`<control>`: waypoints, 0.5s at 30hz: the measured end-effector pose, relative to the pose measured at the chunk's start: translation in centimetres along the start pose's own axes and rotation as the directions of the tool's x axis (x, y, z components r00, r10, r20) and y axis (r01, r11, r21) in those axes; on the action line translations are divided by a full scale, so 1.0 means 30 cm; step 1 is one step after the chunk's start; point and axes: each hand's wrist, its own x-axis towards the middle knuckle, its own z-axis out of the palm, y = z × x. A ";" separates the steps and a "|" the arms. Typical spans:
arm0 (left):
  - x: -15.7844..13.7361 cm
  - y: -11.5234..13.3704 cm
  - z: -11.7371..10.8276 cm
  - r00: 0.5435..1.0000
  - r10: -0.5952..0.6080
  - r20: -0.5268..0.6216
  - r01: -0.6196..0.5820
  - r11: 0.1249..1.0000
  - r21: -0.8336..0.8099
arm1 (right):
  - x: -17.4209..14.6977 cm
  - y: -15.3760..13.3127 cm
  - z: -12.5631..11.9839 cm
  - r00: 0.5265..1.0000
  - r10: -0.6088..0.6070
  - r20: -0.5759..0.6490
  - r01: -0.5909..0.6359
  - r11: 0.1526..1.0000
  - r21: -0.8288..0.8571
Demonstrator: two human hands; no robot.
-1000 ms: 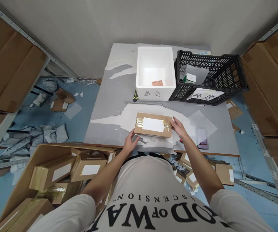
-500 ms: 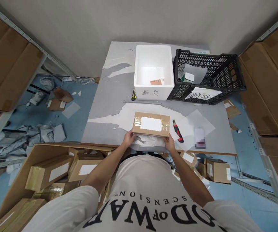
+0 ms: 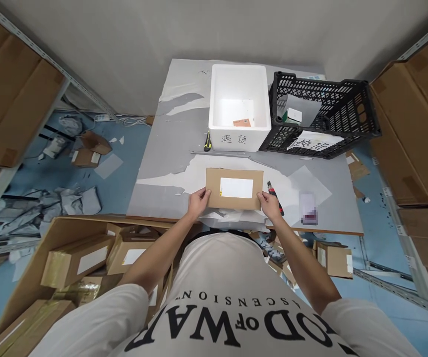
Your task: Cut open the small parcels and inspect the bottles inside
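Between my two hands is a small cardboard box (image 3: 214, 200), its broad face with a white label (image 3: 236, 188) turned up toward me. My left hand (image 3: 199, 202) grips its lower left corner, thumb on the face. At the lower right corner my right hand (image 3: 269, 204) pinches the box the same way. Partly covered by my right hand, a red and black utility knife (image 3: 272, 189) lies on the table. The fingers behind the box are hidden.
On the grey table (image 3: 154, 163) stand a white foam box (image 3: 240, 140) and a black plastic crate (image 3: 321, 144). A yellow and black cutter (image 3: 208, 142) lies beside the foam box. A large carton (image 3: 61, 225) of parcels sits at lower left; shelves flank both sides.
The cardboard box has been turned, so its taped face no longer shows and a plain labelled face does. Both hands have shifted up along its sides, the right one now over the knife.
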 end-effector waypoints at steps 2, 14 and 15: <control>0.020 0.004 0.005 1.000 -0.025 0.014 0.023 0.996 0.085 | 0.014 0.003 0.006 1.000 0.014 0.002 -0.014 0.999 -0.040; 0.095 -0.048 0.017 0.978 -0.081 0.194 0.115 0.978 -0.174 | 0.099 0.061 0.040 0.991 0.133 0.023 -0.134 0.989 0.068; 0.092 -0.055 0.018 0.974 -0.079 0.213 0.131 0.962 -0.240 | 0.100 0.065 0.043 0.989 0.146 0.021 -0.147 0.985 0.085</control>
